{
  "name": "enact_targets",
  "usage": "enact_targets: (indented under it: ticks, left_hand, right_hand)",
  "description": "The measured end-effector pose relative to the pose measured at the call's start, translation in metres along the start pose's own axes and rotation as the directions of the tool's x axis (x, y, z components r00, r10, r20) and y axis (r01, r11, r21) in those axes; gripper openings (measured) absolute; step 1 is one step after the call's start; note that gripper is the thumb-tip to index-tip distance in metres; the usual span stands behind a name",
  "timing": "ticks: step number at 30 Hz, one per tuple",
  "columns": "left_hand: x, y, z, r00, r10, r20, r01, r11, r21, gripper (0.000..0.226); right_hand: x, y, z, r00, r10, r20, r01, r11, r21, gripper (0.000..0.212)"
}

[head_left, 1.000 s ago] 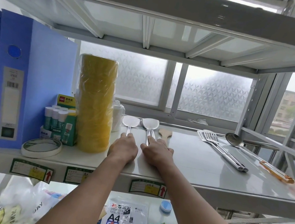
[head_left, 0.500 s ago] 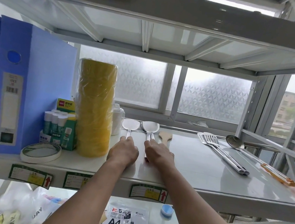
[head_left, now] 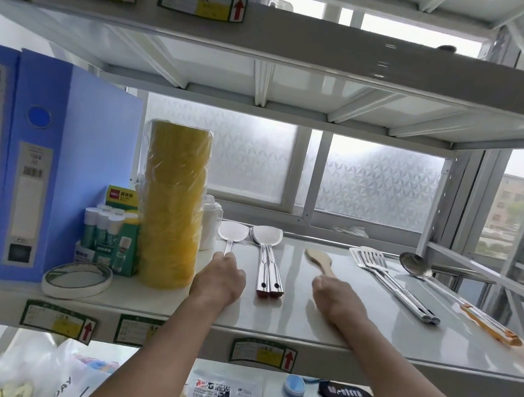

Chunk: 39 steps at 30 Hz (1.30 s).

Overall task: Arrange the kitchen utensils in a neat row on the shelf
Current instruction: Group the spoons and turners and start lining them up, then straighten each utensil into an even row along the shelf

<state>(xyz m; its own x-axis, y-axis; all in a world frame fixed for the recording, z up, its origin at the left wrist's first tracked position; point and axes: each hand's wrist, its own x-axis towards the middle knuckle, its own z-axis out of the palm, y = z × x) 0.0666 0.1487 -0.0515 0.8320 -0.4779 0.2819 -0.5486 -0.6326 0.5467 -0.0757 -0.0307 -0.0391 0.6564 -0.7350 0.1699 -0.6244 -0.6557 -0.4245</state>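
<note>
Only one ladle [head_left: 412,266] — one wooden spatula [head_left: 317,258]

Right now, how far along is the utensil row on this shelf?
Done: the stacked steel spatulas lie straight, heads toward the window. In hand: the left hand holds the single steel spatula parallel beside them; the right hand has the tilted wooden spatula in its grip. Left: the slotted turners and the ladle lie slanted at the right of the shelf.
</note>
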Motion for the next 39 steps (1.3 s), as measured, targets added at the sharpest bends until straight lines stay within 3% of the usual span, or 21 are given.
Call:
enact_targets:
  ticks: [4,8,12,14,16,18,20,23,25,28,32,39]
  left_hand:
    - [-0.001,0.000,0.000,1.000,0.003,-0.001,-0.003,1.000,-0.004,0.043]
    - [-0.002,0.000,-0.002,1.000,0.007,-0.002,-0.007,1.000,-0.005,0.043]
    - [-0.002,0.001,-0.002,1.000,0.012,-0.007,-0.012,1.000,-0.011,0.043]
    - [-0.002,0.001,-0.001,1.000,0.013,-0.014,-0.013,1.000,-0.011,0.042]
    - [-0.001,0.001,0.000,0.999,0.030,-0.040,-0.030,1.000,0.000,0.041]
    - [-0.002,0.003,0.001,0.989,0.109,-0.098,-0.104,0.993,0.052,0.041]
    - [-0.005,0.005,0.001,0.954,0.262,-0.145,-0.243,0.961,0.134,0.041]
    - [-0.008,0.008,0.001,0.877,0.476,-0.062,-0.455,0.865,0.211,0.043]
    - [-0.009,0.008,0.001,0.848,0.530,-0.007,-0.517,0.830,0.207,0.043]
    - [-0.011,0.009,0.002,0.841,0.541,0.025,-0.533,0.819,0.215,0.047]
    - [-0.007,0.007,0.004,0.854,0.519,0.030,-0.506,0.817,0.275,0.058]
    - [-0.011,0.009,0.001,0.866,0.499,0.040,-0.488,0.823,0.291,0.051]
  right_hand:
    - [0.005,0.034,-0.014,1.000,-0.009,-0.006,0.009,0.998,-0.068,0.029]
    - [0.008,0.054,-0.027,1.000,-0.025,-0.017,0.023,0.994,-0.105,0.041]
    - [0.005,0.037,-0.032,1.000,0.007,-0.013,-0.010,0.981,-0.195,0.026]
    - [0.001,0.014,-0.026,0.996,-0.081,-0.041,0.072,0.978,-0.194,0.021]
    - [-0.003,-0.011,-0.012,0.970,-0.238,-0.045,0.237,0.971,-0.030,0.027]
    - [-0.008,-0.035,0.003,0.951,-0.308,-0.013,0.306,0.940,0.148,0.043]
    - [-0.008,-0.053,0.017,0.938,-0.343,0.042,0.327,0.921,0.212,0.048]
    - [-0.009,-0.065,0.030,0.920,-0.371,0.124,0.353,0.924,0.145,0.052]
    - [-0.007,-0.063,0.033,0.917,-0.360,0.172,0.356,0.933,0.057,0.057]
    - [-0.008,-0.060,0.033,0.911,-0.366,0.189,0.367,0.930,0.027,0.060]
    - [-0.007,-0.053,0.034,0.925,-0.353,0.143,0.352,0.935,0.031,0.044]
    - [-0.012,-0.041,0.026,0.951,-0.286,0.121,0.294,0.954,-0.052,0.043]
